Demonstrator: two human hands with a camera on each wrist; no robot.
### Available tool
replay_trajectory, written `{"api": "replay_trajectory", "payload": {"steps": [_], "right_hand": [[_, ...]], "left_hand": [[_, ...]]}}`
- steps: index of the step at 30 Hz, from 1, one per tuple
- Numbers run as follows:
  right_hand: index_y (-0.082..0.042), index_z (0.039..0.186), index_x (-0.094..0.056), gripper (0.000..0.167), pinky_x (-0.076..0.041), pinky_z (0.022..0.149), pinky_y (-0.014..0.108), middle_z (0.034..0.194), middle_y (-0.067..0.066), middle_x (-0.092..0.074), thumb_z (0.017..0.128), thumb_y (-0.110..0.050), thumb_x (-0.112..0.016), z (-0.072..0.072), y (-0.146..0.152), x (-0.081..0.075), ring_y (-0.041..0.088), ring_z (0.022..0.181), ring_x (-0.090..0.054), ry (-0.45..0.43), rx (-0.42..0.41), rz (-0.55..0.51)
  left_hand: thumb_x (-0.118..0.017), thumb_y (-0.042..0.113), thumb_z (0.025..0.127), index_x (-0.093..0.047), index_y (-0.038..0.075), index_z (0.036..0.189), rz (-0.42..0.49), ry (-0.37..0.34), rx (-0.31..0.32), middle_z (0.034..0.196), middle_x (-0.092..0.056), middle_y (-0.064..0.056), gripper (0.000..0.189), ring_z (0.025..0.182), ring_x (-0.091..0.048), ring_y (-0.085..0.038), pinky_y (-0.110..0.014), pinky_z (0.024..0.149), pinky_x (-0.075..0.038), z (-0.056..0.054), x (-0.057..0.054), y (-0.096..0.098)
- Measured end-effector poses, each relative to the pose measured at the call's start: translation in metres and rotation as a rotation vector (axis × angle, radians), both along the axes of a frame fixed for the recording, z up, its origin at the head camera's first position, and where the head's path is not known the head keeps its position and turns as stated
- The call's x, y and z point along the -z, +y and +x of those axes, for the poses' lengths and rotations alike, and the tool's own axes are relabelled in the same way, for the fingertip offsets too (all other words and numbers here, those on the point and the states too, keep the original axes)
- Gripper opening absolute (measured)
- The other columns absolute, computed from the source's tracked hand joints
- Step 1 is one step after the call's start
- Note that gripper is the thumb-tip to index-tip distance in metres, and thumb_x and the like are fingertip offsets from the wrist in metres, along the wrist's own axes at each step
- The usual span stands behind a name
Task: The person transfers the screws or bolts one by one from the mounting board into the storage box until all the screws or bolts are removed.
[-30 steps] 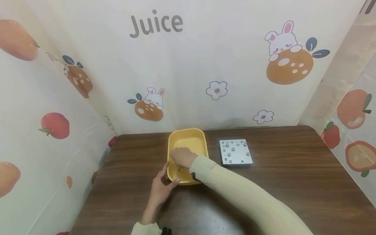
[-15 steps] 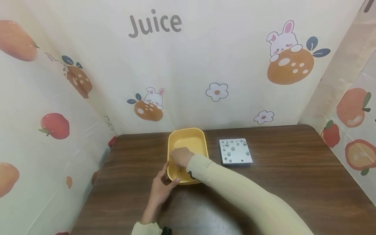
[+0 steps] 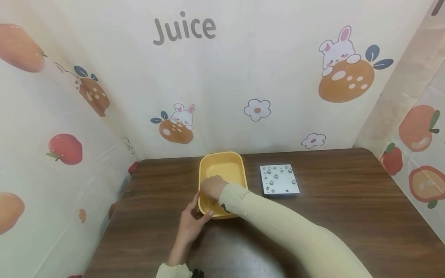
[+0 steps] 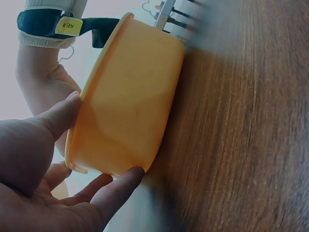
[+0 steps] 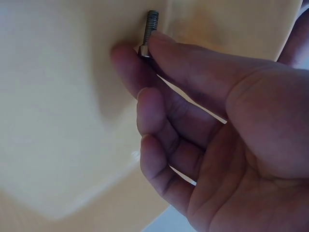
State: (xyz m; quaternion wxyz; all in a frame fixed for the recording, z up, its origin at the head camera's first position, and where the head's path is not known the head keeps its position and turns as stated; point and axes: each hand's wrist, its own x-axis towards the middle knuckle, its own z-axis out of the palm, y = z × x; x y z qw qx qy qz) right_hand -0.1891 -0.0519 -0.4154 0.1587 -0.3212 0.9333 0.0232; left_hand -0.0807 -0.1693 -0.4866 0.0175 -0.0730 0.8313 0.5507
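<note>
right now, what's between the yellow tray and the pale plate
In the head view, a narrow strip of bare dark wood tabletop separates the yellow tray from the pale plate; the right sleeve crosses its near end.

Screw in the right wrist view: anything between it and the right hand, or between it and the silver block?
Right hand to screw: nothing visible; thumb and index finger are on it. Towards the silver block: the block-side wall of the yellow bin stands in between.
</note>
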Motion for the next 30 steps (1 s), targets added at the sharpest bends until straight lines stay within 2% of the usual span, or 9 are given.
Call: {"api": "replay_trajectory", "payload": {"steps": [8, 13, 20, 23, 26, 30], "right_hand": [[-0.014, 0.109, -0.077, 0.022, -0.059, 0.080, 0.032, 0.088, 0.003, -0.072, 0.088, -0.009, -0.083, -0.005, -0.003, 0.009, 0.017, 0.077, -0.064, 0.007, 0.006, 0.024], [-0.015, 0.109, -0.077, 0.025, -0.060, 0.085, 0.035, 0.092, 0.003, -0.074, 0.086, -0.016, -0.086, -0.009, -0.002, 0.011, 0.016, 0.080, -0.066, 0.024, 0.003, 0.052], [-0.015, 0.112, -0.073, 0.033, -0.059, 0.092, 0.038, 0.103, 0.003, -0.076, 0.085, -0.026, -0.089, -0.009, 0.006, 0.009, 0.018, 0.089, -0.068, 0.010, 0.022, 0.005], [-0.016, 0.115, -0.071, 0.026, -0.058, 0.087, 0.035, 0.103, 0.003, -0.074, 0.092, -0.022, -0.082, -0.008, 0.011, 0.003, 0.017, 0.086, -0.066, 0.006, 0.030, -0.012], [-0.014, 0.113, -0.070, 0.017, -0.056, 0.076, 0.031, 0.096, 0.002, -0.071, 0.097, -0.011, -0.074, -0.009, 0.017, -0.001, 0.016, 0.077, -0.061, 0.012, 0.034, -0.015], [-0.013, 0.096, -0.065, 0.011, -0.048, 0.061, 0.025, 0.077, -0.001, -0.059, 0.097, -0.002, -0.067, -0.012, 0.027, -0.004, 0.012, 0.062, -0.052, -0.002, 0.071, -0.056]], "left_hand": [[-0.085, 0.018, 0.091, -0.039, 0.008, 0.163, 0.003, 0.015, 0.006, 0.162, -0.040, -0.031, 0.086, 0.140, -0.051, -0.050, -0.061, 0.115, -0.041, 0.000, 0.002, 0.000], [-0.085, 0.019, 0.091, -0.040, 0.008, 0.163, -0.007, 0.017, 0.005, 0.162, -0.041, -0.031, 0.086, 0.141, -0.050, -0.051, -0.062, 0.114, -0.041, 0.000, 0.003, 0.000], [-0.086, 0.016, 0.090, -0.041, 0.007, 0.162, -0.008, 0.032, -0.003, 0.160, -0.042, -0.032, 0.085, 0.140, -0.052, -0.050, -0.062, 0.117, -0.038, 0.000, 0.005, 0.000], [-0.085, 0.016, 0.090, -0.041, 0.007, 0.162, -0.003, 0.036, -0.006, 0.161, -0.042, -0.031, 0.085, 0.138, -0.053, -0.049, -0.062, 0.116, -0.038, 0.000, 0.006, 0.000], [-0.086, 0.017, 0.090, -0.041, 0.006, 0.162, -0.006, 0.047, -0.002, 0.160, -0.042, -0.032, 0.086, 0.136, -0.056, -0.049, -0.062, 0.115, -0.040, 0.000, 0.007, -0.001], [-0.086, 0.018, 0.090, -0.041, 0.007, 0.163, -0.004, 0.052, 0.005, 0.160, -0.042, -0.033, 0.087, 0.135, -0.057, -0.049, -0.062, 0.114, -0.041, 0.000, 0.007, -0.001]]}}
